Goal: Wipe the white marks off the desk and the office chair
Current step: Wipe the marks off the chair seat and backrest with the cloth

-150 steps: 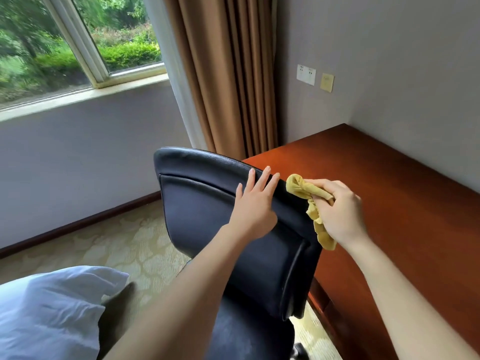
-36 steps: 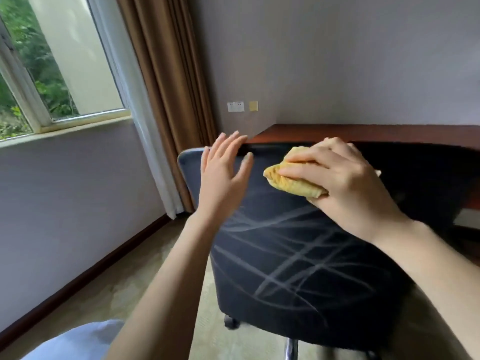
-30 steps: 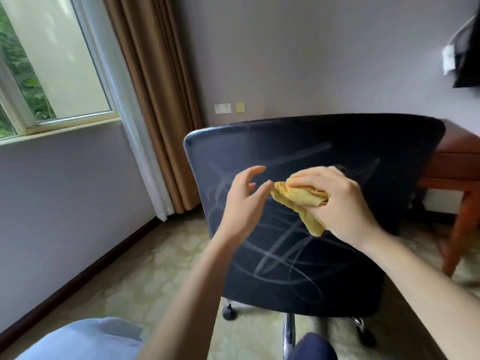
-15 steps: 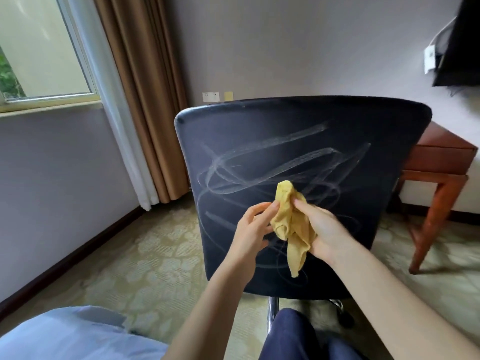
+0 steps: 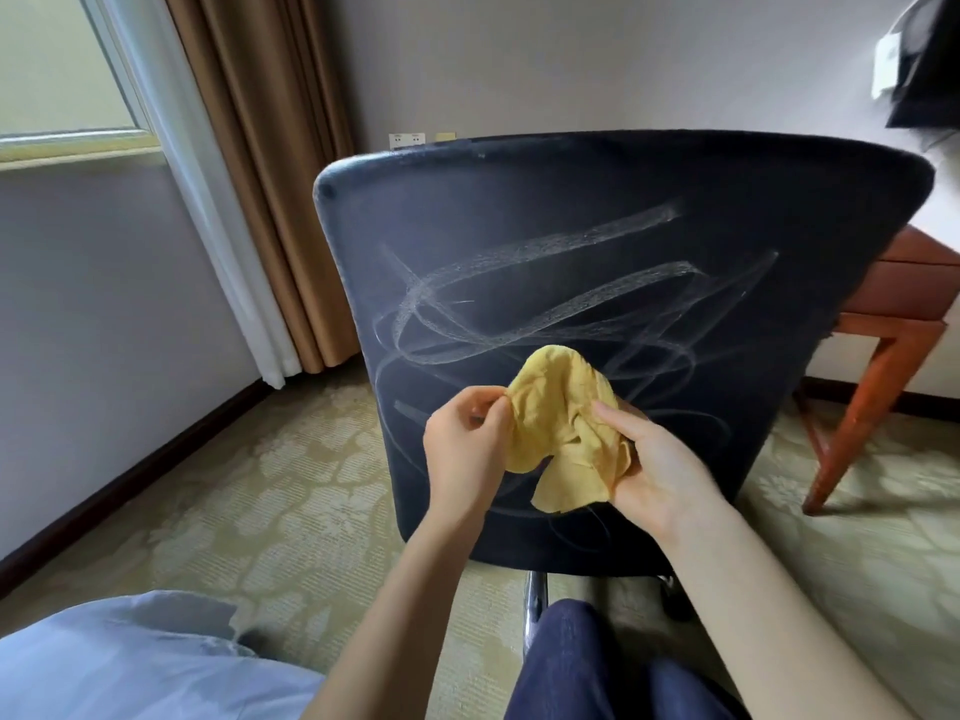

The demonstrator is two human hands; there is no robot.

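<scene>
Patterned carpet (image 5: pixel 291 485) underfoot, a brown curtain (image 5: pixel 270 174) in the corner, and filling the middle of the view is the chair (image 5: pixel 623 189), its dark back turned to us. And look at those marks (image 5: pixel 540 304)! White loops and long streaks run from near the back's upper right edge down across the middle and on toward its lower left corner, with thinner curls by the bottom edge. Nothing there looks wiped, so by my reckoning the chair job has hardly begun.

Both hands are busy with the cloth (image 5: pixel 561 423), the yellow one, held up in front of the lower middle of the chair back. The left hand (image 5: pixel 465 454) pinches the cloth's left edge between thumb and fingertips. The right hand (image 5: pixel 660 475) grips the bunched right side, thumb laid over the top. It looks like the cloth is being spread or refolded for a fresh face, not pressed to the chair. Whether it touches the back at all, I cannot tell.

Off at the right edge, behind the chair, peeks the desk (image 5: pixel 909 293): one corner, a drawer front and a leg. Its top is out of sight, so any marks there, cleaned or not, are anyone's guess. What's left, as I judge it: the whole scribble on the chair back, and possibly the desk too.
</scene>
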